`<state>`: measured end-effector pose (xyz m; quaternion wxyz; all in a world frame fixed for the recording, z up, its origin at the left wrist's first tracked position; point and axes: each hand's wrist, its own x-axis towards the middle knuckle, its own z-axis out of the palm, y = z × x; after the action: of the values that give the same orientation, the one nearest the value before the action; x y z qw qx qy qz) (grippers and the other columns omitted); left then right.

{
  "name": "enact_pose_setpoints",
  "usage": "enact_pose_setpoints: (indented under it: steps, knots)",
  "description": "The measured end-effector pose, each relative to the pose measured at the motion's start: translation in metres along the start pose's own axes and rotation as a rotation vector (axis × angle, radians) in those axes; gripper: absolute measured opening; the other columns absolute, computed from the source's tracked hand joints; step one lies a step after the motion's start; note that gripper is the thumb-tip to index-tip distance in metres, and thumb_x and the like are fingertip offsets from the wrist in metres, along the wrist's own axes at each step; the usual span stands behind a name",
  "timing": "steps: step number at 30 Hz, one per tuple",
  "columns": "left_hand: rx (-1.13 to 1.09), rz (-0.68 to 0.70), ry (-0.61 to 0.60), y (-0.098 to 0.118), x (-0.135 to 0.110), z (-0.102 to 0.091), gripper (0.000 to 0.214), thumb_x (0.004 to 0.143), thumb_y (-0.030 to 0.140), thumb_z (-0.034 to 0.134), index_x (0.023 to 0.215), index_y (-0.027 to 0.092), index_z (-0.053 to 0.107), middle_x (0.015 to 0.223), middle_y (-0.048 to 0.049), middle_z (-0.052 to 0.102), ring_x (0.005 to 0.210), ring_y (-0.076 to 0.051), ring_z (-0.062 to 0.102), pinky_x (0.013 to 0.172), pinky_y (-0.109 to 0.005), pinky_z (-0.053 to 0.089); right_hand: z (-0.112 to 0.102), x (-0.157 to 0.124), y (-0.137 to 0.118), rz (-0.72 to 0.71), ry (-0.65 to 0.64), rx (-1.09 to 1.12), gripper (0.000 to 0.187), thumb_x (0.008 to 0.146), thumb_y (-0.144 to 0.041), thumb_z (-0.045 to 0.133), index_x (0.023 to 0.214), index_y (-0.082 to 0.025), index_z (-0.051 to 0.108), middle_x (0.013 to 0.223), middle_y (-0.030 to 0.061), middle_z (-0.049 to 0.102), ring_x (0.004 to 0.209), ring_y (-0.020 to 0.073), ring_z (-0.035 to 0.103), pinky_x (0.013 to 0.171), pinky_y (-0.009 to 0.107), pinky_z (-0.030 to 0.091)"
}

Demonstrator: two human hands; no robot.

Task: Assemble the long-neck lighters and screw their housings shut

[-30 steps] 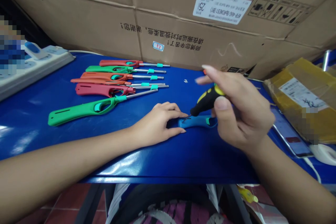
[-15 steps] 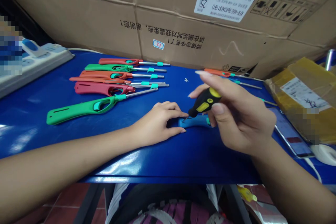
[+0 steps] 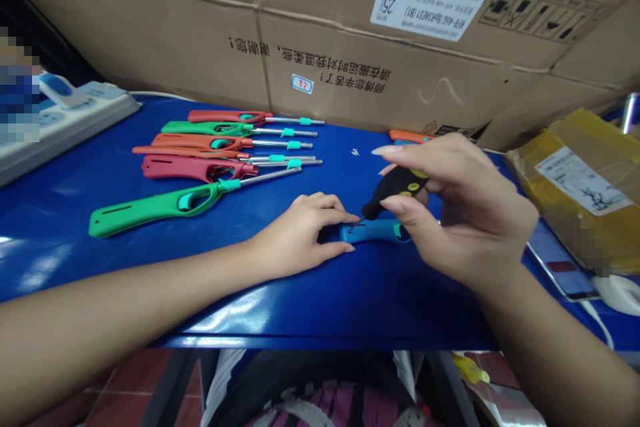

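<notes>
My right hand [image 3: 465, 213], closed on the screwdriver [image 3: 395, 187], has rolled its handle over 1 second, tip still in the blue lighter [image 3: 375, 231] my left hand [image 3: 300, 230] pinches.

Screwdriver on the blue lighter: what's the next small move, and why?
Probably twist the screwdriver in place with the right hand: its tip sits on the blue lighter, which the left hand pins flat on the table.
</notes>
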<state>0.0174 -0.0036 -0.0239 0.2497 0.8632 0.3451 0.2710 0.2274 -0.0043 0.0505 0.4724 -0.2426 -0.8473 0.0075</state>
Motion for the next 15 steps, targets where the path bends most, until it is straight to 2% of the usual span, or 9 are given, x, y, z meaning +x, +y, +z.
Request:
enact_pose_setpoints:
  steps: [2,4,6,8,12,15]
  knots:
    - [0.011,0.001,0.003,-0.0002,0.0,0.0003,0.037,0.087,0.031,0.078,0.122,0.022,0.07,0.109,-0.0047,0.068,0.105,-0.025,0.062,0.095,-0.043,0.045,-0.0001,0.001,-0.0007,-0.047,0.02,-0.074,0.036,0.09,-0.023,0.073,0.125,-0.026,0.069,0.097,0.0045,0.075,0.075,0.019,0.064,0.06,0.033,0.057]
    - [0.004,-0.001,-0.007,-0.0002,0.0005,-0.0001,0.037,0.087,0.032,0.078,0.122,0.022,0.07,0.108,-0.0048,0.068,0.104,-0.024,0.062,0.095,-0.042,0.045,-0.0018,0.0013,-0.0004,-0.076,-0.014,-0.096,0.038,0.095,-0.023,0.065,0.132,-0.025,0.065,0.107,0.0069,0.075,0.085,0.0216,0.067,0.068,0.036,0.06]
    - [-0.011,-0.003,-0.017,-0.0003,0.0011,-0.0009,0.035,0.088,0.032,0.077,0.121,0.021,0.07,0.109,-0.0049,0.067,0.104,-0.023,0.062,0.095,-0.042,0.045,-0.004,0.0003,0.0013,-0.05,-0.071,-0.041,0.04,0.1,-0.023,0.055,0.139,-0.025,0.06,0.12,0.0086,0.072,0.099,0.0242,0.069,0.074,0.039,0.062]
    - [-0.022,-0.005,-0.027,-0.0005,0.0015,-0.0014,0.033,0.089,0.032,0.076,0.119,0.021,0.071,0.11,-0.0051,0.067,0.105,-0.023,0.061,0.097,-0.042,0.045,-0.0052,-0.0015,0.0041,0.002,-0.101,0.037,0.041,0.101,-0.023,0.052,0.141,-0.027,0.058,0.124,0.0083,0.071,0.101,0.0246,0.07,0.071,0.038,0.062]
    - [-0.013,-0.009,-0.027,-0.0016,0.0013,-0.0006,0.035,0.088,0.032,0.076,0.121,0.022,0.07,0.112,-0.0054,0.068,0.106,-0.024,0.062,0.097,-0.043,0.045,-0.0014,-0.0039,0.0083,0.033,0.031,0.064,0.04,0.09,-0.027,0.071,0.13,-0.029,0.065,0.112,0.0062,0.075,0.088,0.0238,0.071,0.056,0.035,0.059]
    - [-0.002,-0.004,-0.013,-0.0018,0.0012,-0.0002,0.037,0.088,0.031,0.078,0.123,0.022,0.069,0.114,-0.006,0.068,0.107,-0.025,0.062,0.097,-0.044,0.045,0.0024,-0.0035,0.0078,-0.037,0.09,-0.021,0.035,0.087,-0.026,0.075,0.122,-0.029,0.07,0.103,0.005,0.077,0.084,0.023,0.07,0.057,0.034,0.059]
